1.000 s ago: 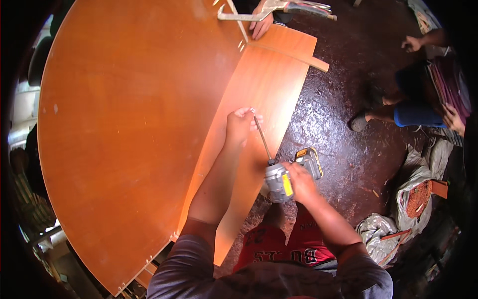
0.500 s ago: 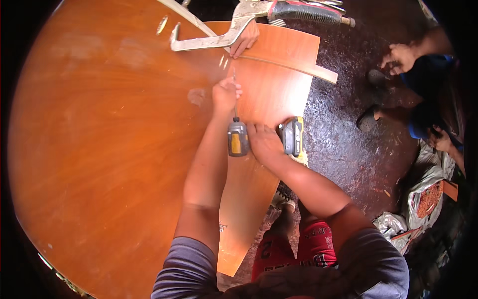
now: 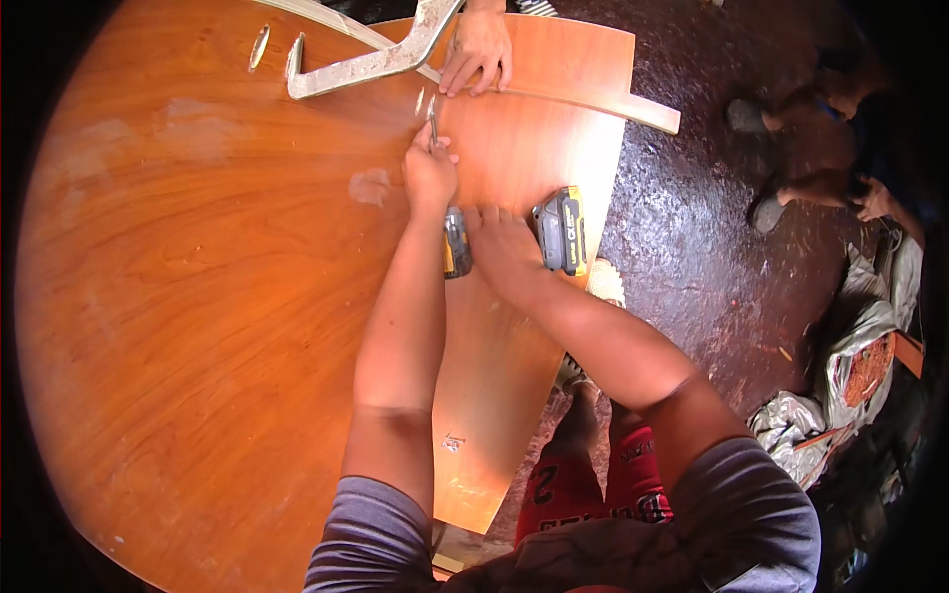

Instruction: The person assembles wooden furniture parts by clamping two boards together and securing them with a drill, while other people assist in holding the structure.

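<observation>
My right hand (image 3: 504,252) is wrapped round the grip of a cordless drill, lying on its side low over the wooden panel. The drill's grey and yellow body (image 3: 456,243) shows left of my fingers, and its battery (image 3: 560,232) to the right of my hand. Ahead of the drill, my left hand (image 3: 431,180) is closed round a thin metal piece (image 3: 432,121), a bit or a screw; I cannot tell which. Its tip points at the panel (image 3: 534,148), close to two pale slots. Beyond lies a narrow wooden strip (image 3: 647,113) across the panel.
Another person's hand (image 3: 481,57) presses on the strip from the far side. A metal clamp (image 3: 371,71) reaches over the large brown board (image 3: 227,326). Small screws (image 3: 452,442) lie on the panel near me. Rightward are a person's feet (image 3: 766,212) and silvery sacks (image 3: 791,425).
Both my hands and the drill have shifted left and slightly farther away in view. The clamp's handle has left the view, and the other person's hand shows more fully on the strip.
</observation>
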Tool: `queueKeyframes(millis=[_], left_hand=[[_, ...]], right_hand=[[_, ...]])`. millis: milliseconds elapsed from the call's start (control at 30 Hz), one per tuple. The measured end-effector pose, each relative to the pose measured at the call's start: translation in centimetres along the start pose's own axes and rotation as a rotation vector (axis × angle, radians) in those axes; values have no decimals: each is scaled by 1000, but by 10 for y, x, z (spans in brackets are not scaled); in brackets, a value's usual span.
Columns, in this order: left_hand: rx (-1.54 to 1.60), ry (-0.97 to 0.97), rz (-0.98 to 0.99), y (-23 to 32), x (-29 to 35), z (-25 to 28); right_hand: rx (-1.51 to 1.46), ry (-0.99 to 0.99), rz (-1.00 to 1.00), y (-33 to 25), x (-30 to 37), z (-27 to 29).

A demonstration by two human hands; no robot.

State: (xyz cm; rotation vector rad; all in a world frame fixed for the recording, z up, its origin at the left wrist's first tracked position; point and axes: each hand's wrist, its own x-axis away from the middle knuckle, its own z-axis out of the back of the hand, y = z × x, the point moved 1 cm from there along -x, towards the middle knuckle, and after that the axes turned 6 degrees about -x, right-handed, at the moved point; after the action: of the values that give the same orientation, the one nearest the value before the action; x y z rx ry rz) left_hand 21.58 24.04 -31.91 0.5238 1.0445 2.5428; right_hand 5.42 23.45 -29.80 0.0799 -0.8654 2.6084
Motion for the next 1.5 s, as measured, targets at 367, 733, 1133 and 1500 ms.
queueKeyframes(millis=[367, 733, 1133, 1500], left_hand=[[123, -135, -176, -95, 148, 65], [424, -1, -249, -119, 147, 18], [-121, 219, -346, -119, 143, 16], [-295, 240, -328, -114, 145, 15]], right_hand=[[-23, -24, -51, -9, -11, 3], [-38, -43, -63, -4, -16, 2], [-6, 15, -85, 1, -19, 1], [-17, 31, -46, 0, -19, 1]])
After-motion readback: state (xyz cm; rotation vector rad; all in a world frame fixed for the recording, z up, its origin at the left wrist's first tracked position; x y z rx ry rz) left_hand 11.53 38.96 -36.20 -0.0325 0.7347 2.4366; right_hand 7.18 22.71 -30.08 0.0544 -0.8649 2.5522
